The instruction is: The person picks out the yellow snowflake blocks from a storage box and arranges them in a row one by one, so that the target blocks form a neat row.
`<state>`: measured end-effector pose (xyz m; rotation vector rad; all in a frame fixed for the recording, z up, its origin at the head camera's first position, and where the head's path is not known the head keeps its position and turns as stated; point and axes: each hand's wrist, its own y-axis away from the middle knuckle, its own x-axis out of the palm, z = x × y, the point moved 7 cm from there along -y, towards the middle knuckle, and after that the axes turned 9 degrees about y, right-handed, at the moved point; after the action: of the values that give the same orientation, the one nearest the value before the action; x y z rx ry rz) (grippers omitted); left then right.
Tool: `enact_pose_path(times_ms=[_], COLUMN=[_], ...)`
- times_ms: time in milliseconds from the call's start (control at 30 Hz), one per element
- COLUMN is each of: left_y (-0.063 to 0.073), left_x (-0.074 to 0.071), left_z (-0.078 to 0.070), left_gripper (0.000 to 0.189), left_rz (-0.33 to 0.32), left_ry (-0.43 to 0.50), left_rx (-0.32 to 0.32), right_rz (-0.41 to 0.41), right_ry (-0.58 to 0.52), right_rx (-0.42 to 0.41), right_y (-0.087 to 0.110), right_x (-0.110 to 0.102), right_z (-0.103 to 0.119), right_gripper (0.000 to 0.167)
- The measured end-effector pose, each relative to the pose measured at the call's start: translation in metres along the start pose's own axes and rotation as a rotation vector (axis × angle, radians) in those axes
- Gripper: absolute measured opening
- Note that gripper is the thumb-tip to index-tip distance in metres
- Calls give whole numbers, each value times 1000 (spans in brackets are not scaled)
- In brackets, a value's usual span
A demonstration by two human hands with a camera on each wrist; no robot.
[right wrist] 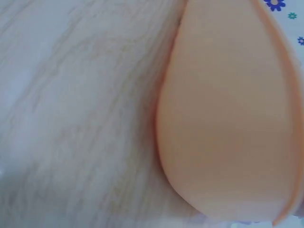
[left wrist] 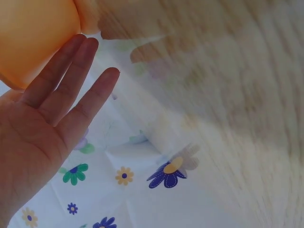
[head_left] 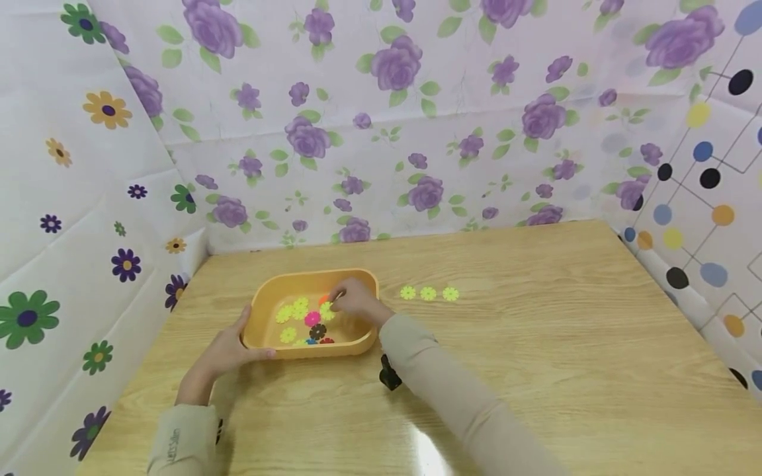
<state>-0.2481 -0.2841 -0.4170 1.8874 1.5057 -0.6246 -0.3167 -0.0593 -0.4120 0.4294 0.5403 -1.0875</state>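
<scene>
An orange-yellow plastic basin [head_left: 262, 330] stands on the table, with loose flower-shaped plastic discs inside. Most are yellow, like the yellow disc [head_left: 288, 335]; a pink disc [head_left: 312, 319] and a dark brown disc [head_left: 318, 332] lie among them. My left hand [head_left: 229, 347] rests at the basin's front left corner, thumb along the front wall. Its straight fingers [left wrist: 90, 107] reach along the outer wall in the left wrist view. My right hand [head_left: 357, 301] reaches over the right rim and pinches a yellow flower-shaped disc [head_left: 327, 311]. In the right wrist view the basin wall hides most of that hand.
Three yellow discs [head_left: 428, 293] lie in a row on the wooden table [head_left: 536, 344], right of the basin. A small black object [head_left: 389, 373] shows beside the right forearm. Flower-patterned sheeting [head_left: 357, 165] hangs behind the table; more sheeting borders both sides.
</scene>
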Motion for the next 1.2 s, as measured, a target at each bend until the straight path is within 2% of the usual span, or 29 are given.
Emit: enact_pose_path(times_ms=[267,600,800,1200], left_y=[-1,-2,-1,-1], left_x=[-1,-1,-2,-2], left_z=[-1,1,1,1], left_gripper=[119,119,118,119], left_rz=[-2,-6,-9,-4], left_ry=[-3,-3,-11,12], left_rx=[9,22,29,24], right_rz=[66,62,66,54], right_ry=[-102,-29,-28,-80], right_rx=[-23,-61,-81,-98], right_y=[10,22,29,45], right_x=[-15,-38,-48,-75], right_z=[4,3,4,-11], right_gripper=[10,11,12,15])
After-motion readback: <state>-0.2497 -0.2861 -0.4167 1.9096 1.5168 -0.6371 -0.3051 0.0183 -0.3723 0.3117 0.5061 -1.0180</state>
